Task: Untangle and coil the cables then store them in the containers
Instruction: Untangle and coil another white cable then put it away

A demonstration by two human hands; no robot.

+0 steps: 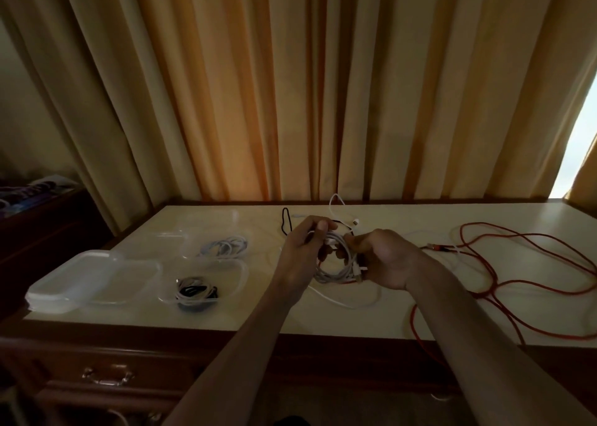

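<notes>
White cable (332, 265) is looking light and floppy; both hands, left hand (302, 248) and right hand (384, 259), are pinching the coil with fingers clamped on its rim, the best hold.

Left hand (302, 248), right hand (384, 259) gripping white cable coil (336, 264), red cable (517, 264) beside

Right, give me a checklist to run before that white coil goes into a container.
1. Both hands on the coil: left hand and right hand hold the white cable coil: ok.
2. Whole cable coiled: a loose loop trails on the table: not ok.
3. Containers open: near container and far container have no lids on: ok.
4. Room inside: each holds cables already: cannot tell.
5. Free of the red cable: cannot tell.
</notes>
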